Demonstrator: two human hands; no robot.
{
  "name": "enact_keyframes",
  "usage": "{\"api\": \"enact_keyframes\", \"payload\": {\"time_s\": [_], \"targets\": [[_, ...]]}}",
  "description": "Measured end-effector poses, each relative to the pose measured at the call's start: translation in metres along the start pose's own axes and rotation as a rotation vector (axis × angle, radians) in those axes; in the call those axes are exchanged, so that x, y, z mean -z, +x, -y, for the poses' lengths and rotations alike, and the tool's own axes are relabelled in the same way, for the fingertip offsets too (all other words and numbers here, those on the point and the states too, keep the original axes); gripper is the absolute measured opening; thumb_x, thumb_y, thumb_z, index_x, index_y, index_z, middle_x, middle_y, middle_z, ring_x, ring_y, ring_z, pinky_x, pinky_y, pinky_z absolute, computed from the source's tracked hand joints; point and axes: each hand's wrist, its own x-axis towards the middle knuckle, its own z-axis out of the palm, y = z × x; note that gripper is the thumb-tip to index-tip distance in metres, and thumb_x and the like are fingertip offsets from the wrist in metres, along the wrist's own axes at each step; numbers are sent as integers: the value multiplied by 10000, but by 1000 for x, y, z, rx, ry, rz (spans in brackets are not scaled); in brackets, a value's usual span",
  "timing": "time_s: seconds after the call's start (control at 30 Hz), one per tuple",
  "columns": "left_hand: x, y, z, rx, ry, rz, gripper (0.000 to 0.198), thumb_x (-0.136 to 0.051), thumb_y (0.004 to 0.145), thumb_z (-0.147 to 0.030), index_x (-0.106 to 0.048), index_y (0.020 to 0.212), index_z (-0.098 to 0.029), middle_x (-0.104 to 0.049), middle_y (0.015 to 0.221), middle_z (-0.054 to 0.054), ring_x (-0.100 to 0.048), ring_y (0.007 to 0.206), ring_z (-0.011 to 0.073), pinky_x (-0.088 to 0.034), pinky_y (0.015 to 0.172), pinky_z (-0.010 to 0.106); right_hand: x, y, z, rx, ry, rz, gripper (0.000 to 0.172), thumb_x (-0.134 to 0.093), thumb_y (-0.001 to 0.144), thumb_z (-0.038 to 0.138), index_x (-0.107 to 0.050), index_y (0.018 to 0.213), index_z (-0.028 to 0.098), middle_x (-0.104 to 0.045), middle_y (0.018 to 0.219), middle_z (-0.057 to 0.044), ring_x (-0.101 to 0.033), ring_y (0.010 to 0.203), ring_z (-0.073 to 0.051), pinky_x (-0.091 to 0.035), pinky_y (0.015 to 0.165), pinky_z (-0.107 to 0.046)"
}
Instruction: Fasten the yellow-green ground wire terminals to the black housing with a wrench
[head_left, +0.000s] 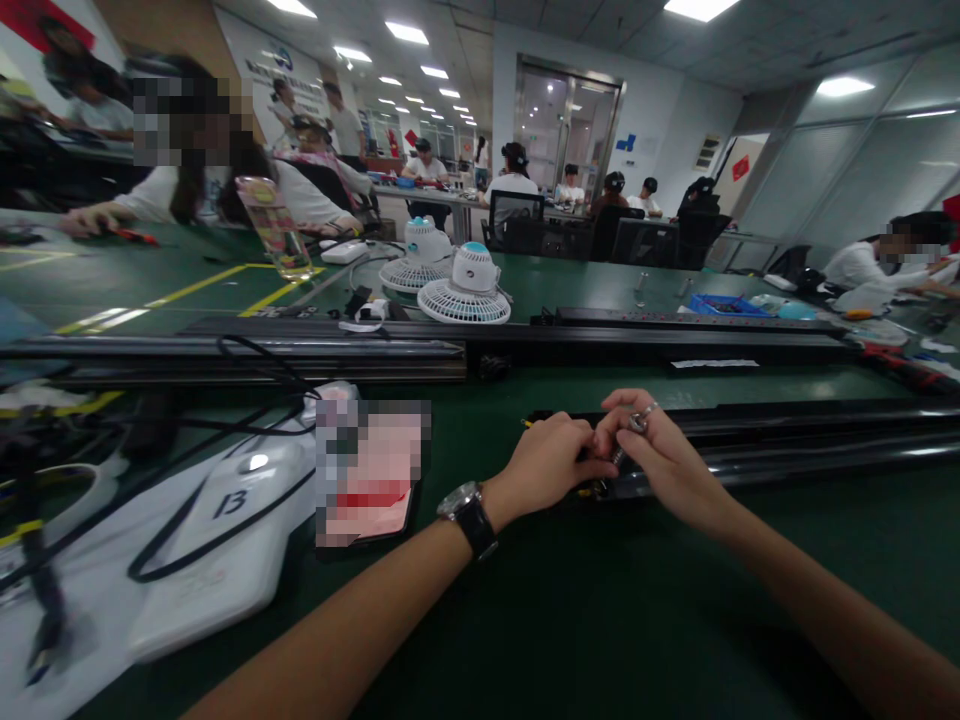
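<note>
My left hand (553, 458), with a watch (469, 515) on its wrist, is closed at the end of a long black bar (817, 455). Its fingertips meet those of my right hand (667, 465), whose fingers are curled. A small ribbed metal piece, like a screw or spring (618, 457), shows where the fingertips come together, pinched there. Shiny metal (637, 423) also shows at the right fingers; whether it is a ring or a part I cannot tell. The fingers partly hide the bar's end.
Left of my hands lie a phone (386, 470), a white device marked 13 (232, 530) and black cables. Beyond are more long bars (360, 360), two white fans (465, 285), a clear bottle (276, 230) and a blue tray (727, 305). Other people sit around the green table (540, 620).
</note>
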Motion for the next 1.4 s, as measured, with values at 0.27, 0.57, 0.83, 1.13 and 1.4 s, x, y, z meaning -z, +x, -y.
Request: {"api": "enact_keyframes", "payload": {"time_s": [0.27,0.57,0.83,1.13,1.4], "targets": [[0,1,-2,-2,6,-17,230,-675,922,-443,-672,866,-220,-677,920,3,-579,880,207,-366,666,291,9,-2,10,-41,-443,-17,445,-532,909,137,-409,1328,222,-584,962,-24,-601,760,-171,-480,680,-311],[2,-2,-3,-1,-18,-15,256,-682,912,-464,-687,877,-211,-661,882,10,-580,876,202,-376,679,292,13,-1,18,-61,-374,77,407,-553,952,176,-421,1337,198,-741,937,-43,-701,813,-191,-542,760,-327],[4,-1,-2,-3,-42,3,208,-696,905,-421,-688,868,-216,-667,907,7,-574,901,208,-384,695,292,18,2,20,12,-468,79,127,-531,987,193,-657,974,192,-705,755,-4,-656,621,-140,-497,605,-258],[4,-2,-1,-12,-66,12,216,-711,889,-439,-703,905,-224,-683,940,8,-575,930,217,-384,697,290,21,1,15,80,-508,-11,277,-609,926,163,-712,1175,225,-750,968,-36,-695,789,-181,-532,680,-283],[4,-2,2,-62,-86,29,234,-695,895,-473,-711,931,-242,-659,890,5,-572,923,218,-373,711,290,24,1,12,156,-428,71,272,-622,941,179,-723,1175,274,-791,909,10,-740,804,-181,-553,742,-291]]}}
